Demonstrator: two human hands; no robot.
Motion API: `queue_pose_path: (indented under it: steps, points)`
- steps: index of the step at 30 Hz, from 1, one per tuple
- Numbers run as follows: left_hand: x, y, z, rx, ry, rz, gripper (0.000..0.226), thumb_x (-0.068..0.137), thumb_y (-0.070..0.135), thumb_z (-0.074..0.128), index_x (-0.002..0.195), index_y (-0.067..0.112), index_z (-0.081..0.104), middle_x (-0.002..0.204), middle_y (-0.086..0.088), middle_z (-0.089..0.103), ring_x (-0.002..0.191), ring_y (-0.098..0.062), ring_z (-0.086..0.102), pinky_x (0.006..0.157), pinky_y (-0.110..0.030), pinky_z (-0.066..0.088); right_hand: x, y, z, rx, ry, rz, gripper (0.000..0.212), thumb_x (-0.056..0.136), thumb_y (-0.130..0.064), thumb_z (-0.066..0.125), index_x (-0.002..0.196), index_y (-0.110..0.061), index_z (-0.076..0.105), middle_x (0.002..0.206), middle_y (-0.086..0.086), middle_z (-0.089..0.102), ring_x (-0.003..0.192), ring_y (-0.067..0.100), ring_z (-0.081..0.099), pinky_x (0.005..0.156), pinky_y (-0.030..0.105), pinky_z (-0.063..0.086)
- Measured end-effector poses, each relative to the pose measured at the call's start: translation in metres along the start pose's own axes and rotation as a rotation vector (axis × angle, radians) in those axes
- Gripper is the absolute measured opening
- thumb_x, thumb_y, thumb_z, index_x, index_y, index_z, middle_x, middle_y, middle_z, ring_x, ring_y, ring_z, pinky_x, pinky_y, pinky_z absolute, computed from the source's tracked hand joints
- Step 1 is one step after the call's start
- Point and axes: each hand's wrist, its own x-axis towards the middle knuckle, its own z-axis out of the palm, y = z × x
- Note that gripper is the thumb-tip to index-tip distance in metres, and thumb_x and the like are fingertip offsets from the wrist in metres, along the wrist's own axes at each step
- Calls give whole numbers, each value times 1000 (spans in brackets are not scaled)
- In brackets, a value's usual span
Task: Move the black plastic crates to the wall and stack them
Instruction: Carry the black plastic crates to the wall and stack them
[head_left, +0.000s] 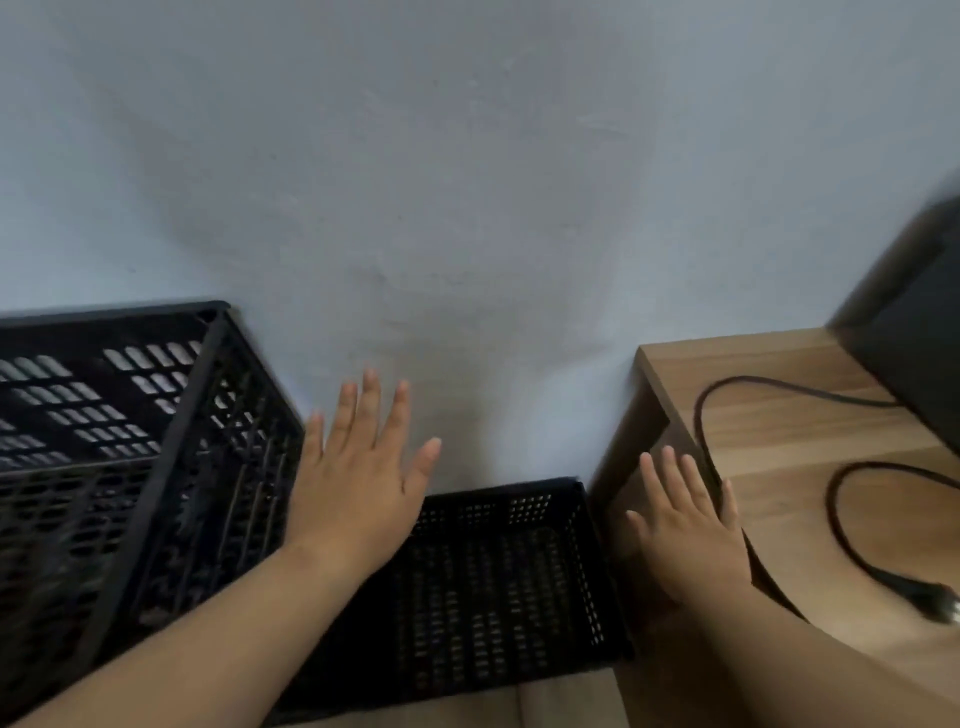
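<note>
Left hand (358, 467), right hand (685, 525) both splayed, empty; two crates at wall (467, 156): tall crate (130, 441), low crate (493, 582) just beside desk (805, 431).

Two black lattice crates here, both upright, open-topped and empty, far edges against the wall (467, 182). The left crate (104, 499) rides high with its rim close up; the low crate (493, 571) sits just right of it.
</note>
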Motion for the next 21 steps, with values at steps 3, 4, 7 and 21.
queue_pose_path:
  steps: [3, 4, 7, 21]
  points:
    - [1, 6, 53, 13, -78, -90, 73, 72, 62, -22, 135, 26, -26, 142, 1, -33, 134, -11, -29, 111, -39, -18, 20, 3, 31, 18, -24, -37, 61, 97, -48, 12, 141, -29, -26, 148, -3, -31, 135, 15, -31, 110, 45, -19]
    - [1, 5, 71, 23, -94, -110, 72, 76, 62, -20, 138, 25, -24, 143, 1, -33, 137, -14, -27, 111, -39, -17, 26, 3, 43, 24, -39, -42, 61, 97, -48, 12, 140, -30, -26, 147, -4, -31, 135, 15, -31, 110, 44, -18]
    - [-1, -3, 128, 59, -166, -197, 73, 80, 57, -14, 145, 23, -17, 151, -2, -27, 141, -19, -22, 113, -40, -15, 44, 3, 82, 53, -105, -34, 61, 97, -47, 15, 137, -30, -28, 144, -5, -34, 133, 14, -32, 111, 44, -17]
    - [-39, -107, 426, 161, -442, -343, 68, 91, 53, 12, 140, 11, 34, 148, -12, 31, 136, -26, 31, 113, -35, -8, 147, 20, 331, -70, -217, 63, 64, 96, -48, 12, 143, -28, -26, 155, -4, -23, 144, 16, -17, 116, 45, -2]
